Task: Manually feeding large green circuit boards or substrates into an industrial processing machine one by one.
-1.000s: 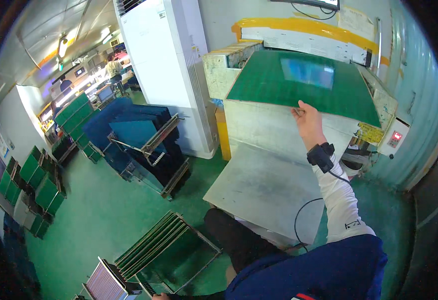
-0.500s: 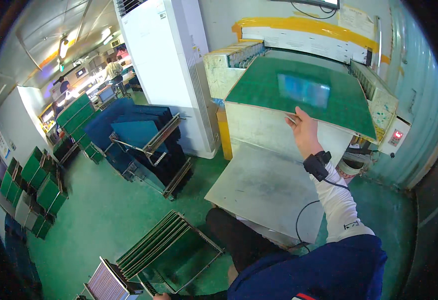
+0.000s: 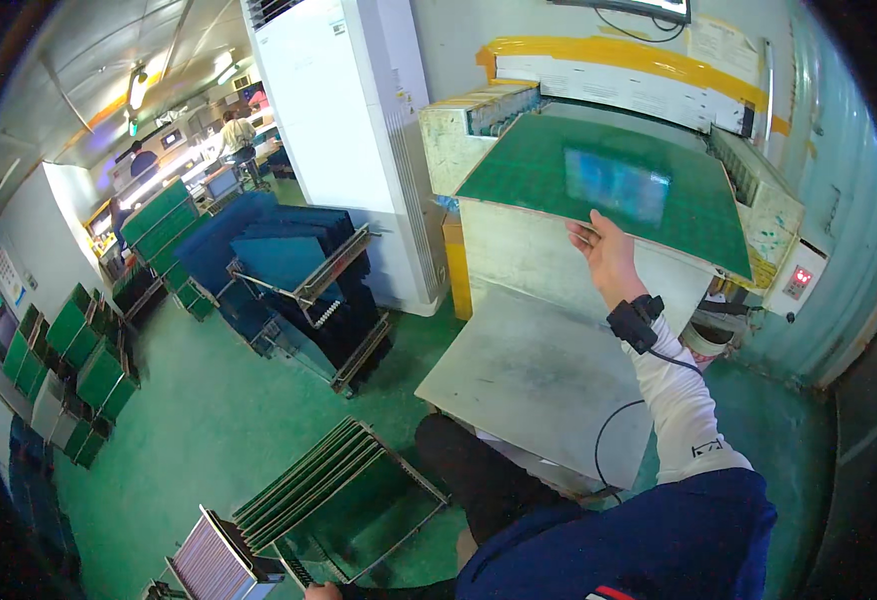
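A large, glossy green panel [image 3: 609, 180] lies sloping on top of a pale machine with roller blocks at both sides, its front edge sticking out toward me. My right hand [image 3: 609, 258] pinches that front edge near the middle, thumb on top and fingers below. A strapped black device [image 3: 636, 322] with a cable sits on my right wrist. At the lower edge of the picture, my left hand [image 3: 324, 591] is cut off; its visible fingers are curled on the end of a metal rack [image 3: 399, 555] that holds several upright green panels [image 3: 309, 480].
A grey slanted board [image 3: 539, 390] stands below the machine front. To the left are a white cabinet [image 3: 344, 140], a rack of dark blue panels [image 3: 289, 260] and more racked green panels [image 3: 89, 340]. Beside my left hand stands a striped rack [image 3: 214, 565]. People work far back.
My view has shifted slightly, so the room sits a little further right. Relative to the machine, the green panel's front edge seems slightly nearer to me. Both hands keep their holds.
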A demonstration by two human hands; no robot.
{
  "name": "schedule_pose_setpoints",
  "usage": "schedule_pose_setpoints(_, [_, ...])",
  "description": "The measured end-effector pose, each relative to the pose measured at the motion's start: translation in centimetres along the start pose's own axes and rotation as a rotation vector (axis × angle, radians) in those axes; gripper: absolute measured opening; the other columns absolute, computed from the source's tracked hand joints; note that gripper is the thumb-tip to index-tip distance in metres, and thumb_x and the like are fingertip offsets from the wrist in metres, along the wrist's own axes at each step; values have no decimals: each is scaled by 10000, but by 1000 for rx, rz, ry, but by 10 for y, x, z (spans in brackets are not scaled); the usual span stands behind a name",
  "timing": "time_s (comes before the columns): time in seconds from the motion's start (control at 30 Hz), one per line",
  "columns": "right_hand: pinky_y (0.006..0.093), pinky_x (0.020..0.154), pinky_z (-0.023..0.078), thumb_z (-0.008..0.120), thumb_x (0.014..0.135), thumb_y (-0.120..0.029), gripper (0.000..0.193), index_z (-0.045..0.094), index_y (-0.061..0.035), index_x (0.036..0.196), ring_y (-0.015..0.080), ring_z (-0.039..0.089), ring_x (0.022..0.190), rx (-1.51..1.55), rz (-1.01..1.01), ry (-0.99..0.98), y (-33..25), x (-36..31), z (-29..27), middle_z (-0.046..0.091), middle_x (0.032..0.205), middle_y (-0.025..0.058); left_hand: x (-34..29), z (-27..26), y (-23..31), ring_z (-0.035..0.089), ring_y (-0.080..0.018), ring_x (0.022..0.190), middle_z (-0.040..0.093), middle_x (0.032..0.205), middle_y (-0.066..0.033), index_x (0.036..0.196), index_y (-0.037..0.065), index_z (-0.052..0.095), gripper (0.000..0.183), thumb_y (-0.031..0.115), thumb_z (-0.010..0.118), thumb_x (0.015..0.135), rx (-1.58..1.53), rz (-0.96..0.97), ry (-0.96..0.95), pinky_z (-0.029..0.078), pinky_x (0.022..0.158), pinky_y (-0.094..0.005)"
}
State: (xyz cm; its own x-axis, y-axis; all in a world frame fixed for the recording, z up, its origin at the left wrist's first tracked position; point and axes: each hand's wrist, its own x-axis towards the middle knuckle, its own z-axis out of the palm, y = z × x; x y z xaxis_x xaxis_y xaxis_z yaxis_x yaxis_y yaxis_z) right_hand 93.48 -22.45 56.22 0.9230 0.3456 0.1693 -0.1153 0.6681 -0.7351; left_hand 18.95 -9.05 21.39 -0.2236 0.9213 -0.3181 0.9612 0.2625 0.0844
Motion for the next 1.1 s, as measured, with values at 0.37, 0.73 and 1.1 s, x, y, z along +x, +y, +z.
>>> schedule_pose_setpoints(0.37, [373,712,570,604,936,-146,219,510,9,1059,313,694,885,11,16,57,8,7,-5,637,981,159,-1,0,2,660,-374,1028,693,1083,-187,1030,43,712,389,357,574,847,16,9,59,540,856,-473])
schedule_pose_setpoints(0.73, [369,691,567,620,929,-156,244,508,23,1051,305,692,850,3,-7,39,7,6,1,625,954,138,6,9,-3,654,-378,1039,690,1094,-184,1064,54,701,405,378,565,865,27,4,79,536,863,-476])
schedule_pose_setpoints(1.1, [364,676,565,634,925,-176,221,527,-8,1022,292,688,826,-26,-15,23,3,6,7,606,944,110,5,9,-4,648,-365,1061,688,1114,-169,1065,60,704,421,419,564,895,24,-31,72,533,876,-471])
